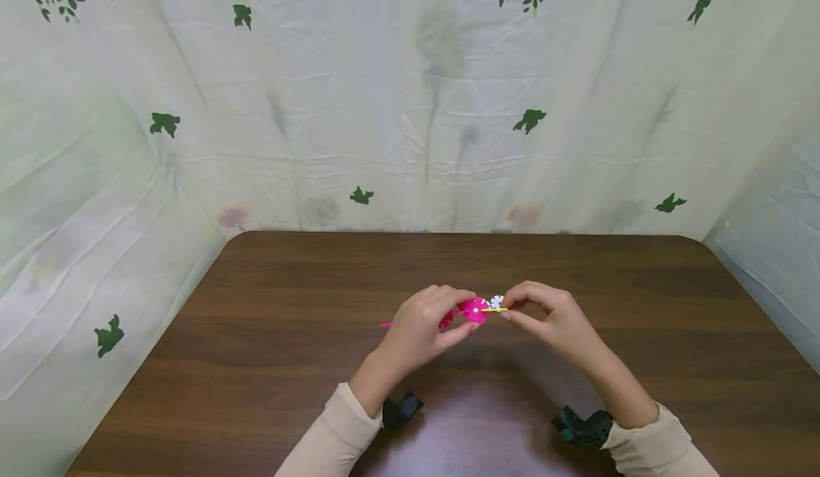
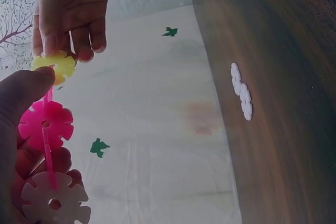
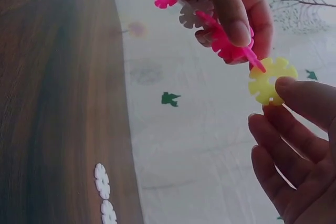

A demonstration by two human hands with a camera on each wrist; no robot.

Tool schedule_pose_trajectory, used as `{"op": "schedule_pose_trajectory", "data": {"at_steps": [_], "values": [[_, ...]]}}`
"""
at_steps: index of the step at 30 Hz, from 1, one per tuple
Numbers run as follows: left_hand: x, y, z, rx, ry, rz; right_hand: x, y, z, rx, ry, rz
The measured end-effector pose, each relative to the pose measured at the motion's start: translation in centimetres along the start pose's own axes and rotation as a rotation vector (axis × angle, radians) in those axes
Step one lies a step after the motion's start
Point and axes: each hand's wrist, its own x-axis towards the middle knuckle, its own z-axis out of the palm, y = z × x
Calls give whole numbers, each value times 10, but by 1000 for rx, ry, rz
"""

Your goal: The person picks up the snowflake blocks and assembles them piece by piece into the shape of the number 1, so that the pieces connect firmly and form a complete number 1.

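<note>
Brown tabletop lies below; at left, the left hand grips a chain of pink and white discs; at right, the right hand pinches a yellow disc at the chain's end. White pieces lie beyond; far back hangs a patterned curtain.

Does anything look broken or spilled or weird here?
No, nothing stands out: I see no breaks or spills. The yellow disc and pink disc are held up, and the white pieces lie on the table, apart from them.
</note>
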Motion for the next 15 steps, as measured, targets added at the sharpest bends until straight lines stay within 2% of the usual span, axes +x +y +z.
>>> {"op": "schedule_pose_trajectory", "data": {"at_steps": [4,8,15], "values": [[0,-1,0,18,8,11,-4,14,1,-8,16,-35],[-1,-1,-1,18,15,5,-6,20,2,23,32,-14],[0,0,0,21,26,1,-6,15,4,113,21,151]]}}
